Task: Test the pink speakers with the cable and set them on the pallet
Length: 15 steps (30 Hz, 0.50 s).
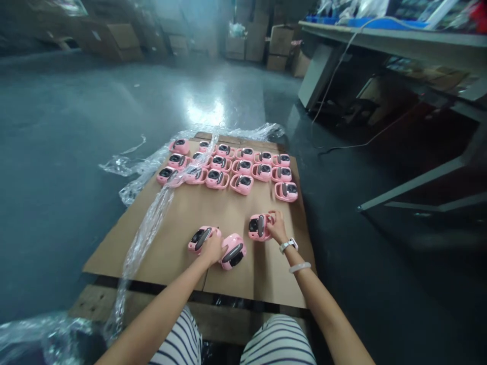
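Note:
My left hand (213, 249) is closed around two pink plastic devices with dark round fronts. One, the left pink device (198, 239), lies to the left of the fingers, and the other pink device (233, 251) to their right. My right hand (277, 227) grips a third pink device (257, 226) by its loop handle, just over the cardboard or touching it; I cannot tell which. Beyond the hands, similar pink devices (217, 178) stand in rows on the cardboard sheet (152, 253). The fingertips of my left hand are partly hidden by the devices.
Clear plastic wrap (146, 230) trails across the cardboard's left side and lies along its far edge. Under the cardboard is a wooden pallet (102, 304). A workbench (380, 38) with a hanging cable stands at the right. Cardboard boxes (281, 40) are stacked at the back.

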Each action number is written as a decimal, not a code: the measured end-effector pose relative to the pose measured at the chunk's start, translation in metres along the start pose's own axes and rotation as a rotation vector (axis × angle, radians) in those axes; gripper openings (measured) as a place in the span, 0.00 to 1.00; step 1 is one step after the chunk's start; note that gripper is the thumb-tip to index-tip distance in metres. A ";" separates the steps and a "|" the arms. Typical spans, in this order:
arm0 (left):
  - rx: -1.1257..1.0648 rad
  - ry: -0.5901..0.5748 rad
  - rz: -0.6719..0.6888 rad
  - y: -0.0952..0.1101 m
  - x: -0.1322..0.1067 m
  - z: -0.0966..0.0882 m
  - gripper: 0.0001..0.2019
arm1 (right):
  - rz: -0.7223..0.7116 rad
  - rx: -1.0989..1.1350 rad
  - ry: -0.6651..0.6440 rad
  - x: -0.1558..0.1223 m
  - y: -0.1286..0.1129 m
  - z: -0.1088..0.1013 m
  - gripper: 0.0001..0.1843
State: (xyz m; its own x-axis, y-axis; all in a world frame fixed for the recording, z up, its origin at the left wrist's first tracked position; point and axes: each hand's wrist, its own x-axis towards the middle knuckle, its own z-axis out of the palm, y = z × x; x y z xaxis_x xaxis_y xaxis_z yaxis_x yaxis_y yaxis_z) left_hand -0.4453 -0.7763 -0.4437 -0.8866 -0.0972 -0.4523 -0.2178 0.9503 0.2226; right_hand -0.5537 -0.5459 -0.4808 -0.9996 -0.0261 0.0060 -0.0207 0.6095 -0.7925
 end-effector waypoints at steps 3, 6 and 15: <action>-0.093 -0.031 -0.019 -0.007 0.000 -0.001 0.12 | 0.048 0.053 0.066 -0.003 -0.005 0.012 0.24; -0.179 -0.019 -0.052 -0.013 -0.002 -0.006 0.08 | 0.044 0.102 0.048 -0.012 -0.011 0.024 0.18; -0.530 0.101 -0.351 -0.021 -0.001 -0.021 0.13 | -0.009 0.169 -0.180 -0.054 -0.049 0.058 0.18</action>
State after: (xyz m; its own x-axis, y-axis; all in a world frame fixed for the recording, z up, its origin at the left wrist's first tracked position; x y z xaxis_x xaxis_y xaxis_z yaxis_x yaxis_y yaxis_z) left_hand -0.4482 -0.8022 -0.4292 -0.7544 -0.4280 -0.4977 -0.6511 0.5841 0.4847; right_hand -0.4978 -0.6204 -0.4774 -0.9800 -0.1808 -0.0826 -0.0117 0.4677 -0.8838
